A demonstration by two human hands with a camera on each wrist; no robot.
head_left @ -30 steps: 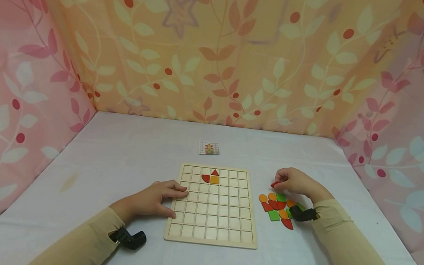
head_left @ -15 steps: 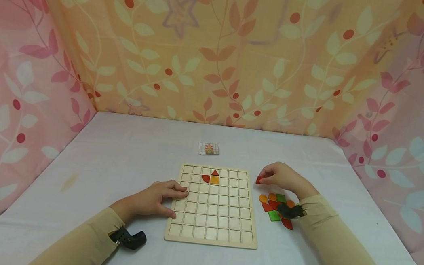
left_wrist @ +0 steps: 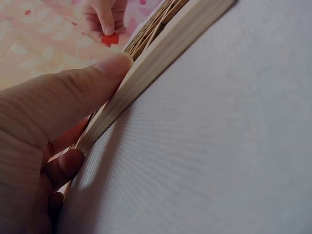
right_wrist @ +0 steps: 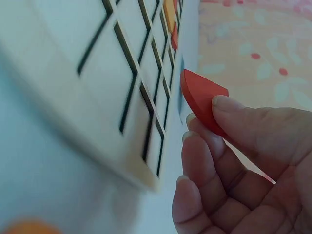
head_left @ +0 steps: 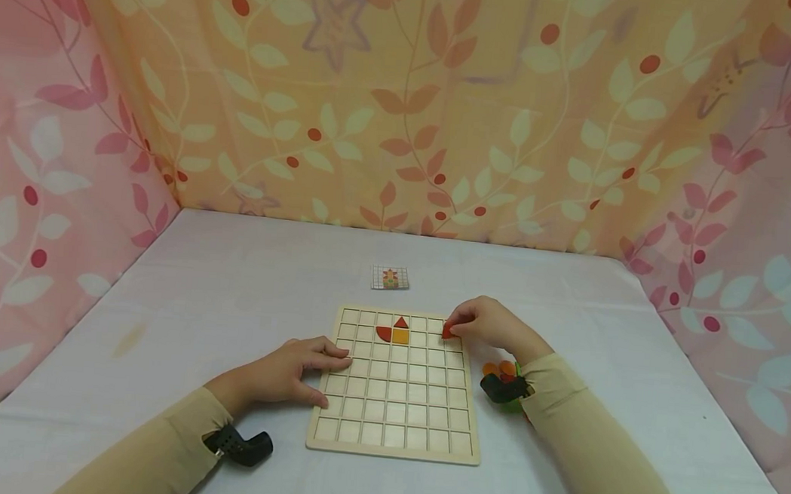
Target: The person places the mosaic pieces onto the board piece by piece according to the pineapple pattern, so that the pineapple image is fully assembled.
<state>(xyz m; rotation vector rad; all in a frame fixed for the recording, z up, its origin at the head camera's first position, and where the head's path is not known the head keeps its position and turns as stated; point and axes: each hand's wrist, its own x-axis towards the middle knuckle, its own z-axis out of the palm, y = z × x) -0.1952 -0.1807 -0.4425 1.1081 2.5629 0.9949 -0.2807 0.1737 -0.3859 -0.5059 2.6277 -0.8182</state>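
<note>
My right hand [head_left: 495, 330] pinches a red quarter-circle tile [right_wrist: 202, 96] between thumb and fingers, above the upper right part of a wooden grid board [head_left: 395, 412]. In the right wrist view the tile is apart from the board, its curved side toward the grid. My left hand [head_left: 275, 370] rests on the board's left edge, the thumb [left_wrist: 114, 66] touching the rim and other fingers lying over the frame. Near the top of the grid sit a red triangle tile [head_left: 401, 322], an orange square tile [head_left: 400, 336] and another red quarter-circle tile [head_left: 383, 333].
A small pattern card [head_left: 390, 278] lies behind the board on the white cloth [head_left: 244, 268]. Loose orange, green and red tiles [head_left: 490, 369] lie right of the board, partly hidden by the right wrist camera [head_left: 504, 388]. Patterned curtains [head_left: 404, 111] surround the table.
My right hand has carried the red quarter-circle tile leftward from above the loose tiles to over the board's right side. The left hand and the placed tiles have stayed put.
</note>
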